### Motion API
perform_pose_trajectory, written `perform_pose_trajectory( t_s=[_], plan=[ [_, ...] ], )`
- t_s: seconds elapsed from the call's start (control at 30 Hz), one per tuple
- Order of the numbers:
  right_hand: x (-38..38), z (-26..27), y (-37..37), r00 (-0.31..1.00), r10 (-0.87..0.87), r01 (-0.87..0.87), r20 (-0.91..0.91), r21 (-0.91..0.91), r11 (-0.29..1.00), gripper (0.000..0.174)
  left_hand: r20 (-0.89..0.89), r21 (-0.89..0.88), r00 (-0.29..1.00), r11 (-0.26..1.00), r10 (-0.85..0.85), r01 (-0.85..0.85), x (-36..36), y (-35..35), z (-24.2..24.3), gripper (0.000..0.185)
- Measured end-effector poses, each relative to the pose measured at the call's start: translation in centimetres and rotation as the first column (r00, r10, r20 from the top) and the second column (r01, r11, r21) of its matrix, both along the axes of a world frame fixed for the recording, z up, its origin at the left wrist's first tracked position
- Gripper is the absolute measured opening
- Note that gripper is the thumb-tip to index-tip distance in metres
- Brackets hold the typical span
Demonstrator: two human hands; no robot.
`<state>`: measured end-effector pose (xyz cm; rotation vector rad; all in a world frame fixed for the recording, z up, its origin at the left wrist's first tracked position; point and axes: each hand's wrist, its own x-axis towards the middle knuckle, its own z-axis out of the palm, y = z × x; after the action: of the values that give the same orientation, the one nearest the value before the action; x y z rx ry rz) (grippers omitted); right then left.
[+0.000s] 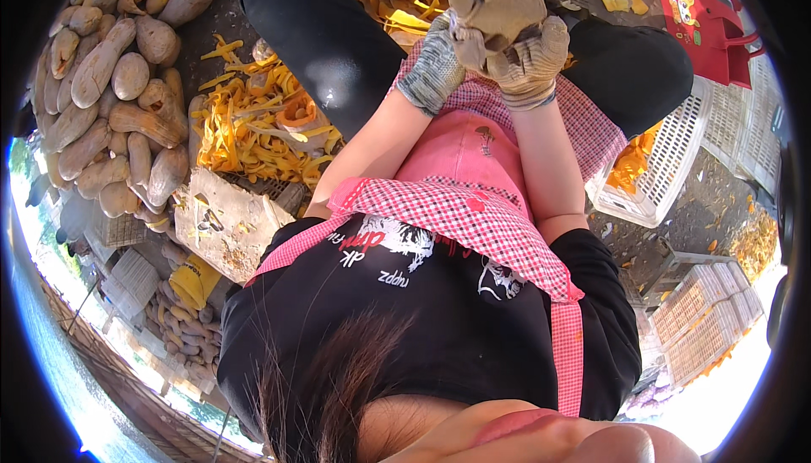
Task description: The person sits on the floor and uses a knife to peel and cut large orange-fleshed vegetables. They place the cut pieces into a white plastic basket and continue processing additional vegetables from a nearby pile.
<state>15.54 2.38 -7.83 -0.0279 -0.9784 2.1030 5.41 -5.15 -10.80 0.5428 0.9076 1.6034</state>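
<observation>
My left hand [436, 69], in a grey knitted work glove, grips the near left side of a crumpled brown fabric bundle [497, 12]. The bundle has finger-like lobes and looks like one or more dirty work gloves. From the right, my right hand [527, 67], in a soiled tan knitted glove, holds the same bundle; its thumb sticks out to the side. Most of my left fingers are hidden behind the fabric. Both hands are raised above my lap, over the pink checked apron [469, 140]. Orange peelings [402, 10] lie beyond, between my knees.
To the left, a large heap of tan squashes [120, 95] stands beside piled orange peel strips [253, 127] and a worn board [228, 225]. On the right are a white plastic crate [665, 165] holding orange pieces, a red bag [703, 19] and stacked crates [706, 320]. A yellow bucket [193, 282] sits behind left.
</observation>
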Motion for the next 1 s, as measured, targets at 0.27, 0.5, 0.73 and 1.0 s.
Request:
perform_pose_trajectory(
  t_s=[0.27, 0.5, 0.73, 1.0],
  plan=[
    [-0.2, 2.5, 1.6, 0.989, 0.138, -0.145, -0.053, -0.173, 0.974, 0.022, -0.088, -0.063, 0.975, 0.975, 0.205, -0.211, -6.8, -0.1, 6.3, 0.027],
    [0.8, 2.5, 2.0, 0.905, 0.425, -0.414, 0.021, -0.191, 0.89, 0.027, -0.816, -0.131, 0.568, 0.991, -0.108, -0.001, -7.1, 0.9, 9.8, 0.021],
    [2.7, 2.1, 1.4, 0.852, 0.072, 0.046, 0.518, -0.212, 0.976, 0.051, -0.409, 0.155, 0.846, 0.94, 0.342, -0.305, -8.4, 0.7, 10.7, 0.01],
    [2.1, -1.1, 2.3, 0.954, 0.155, -0.02, 0.258, -0.46, 0.888, 0.058, -0.912, -0.331, 0.295, 0.936, -0.286, -0.116, -5.1, -0.3, 11.1, 0.048]
  ],
)
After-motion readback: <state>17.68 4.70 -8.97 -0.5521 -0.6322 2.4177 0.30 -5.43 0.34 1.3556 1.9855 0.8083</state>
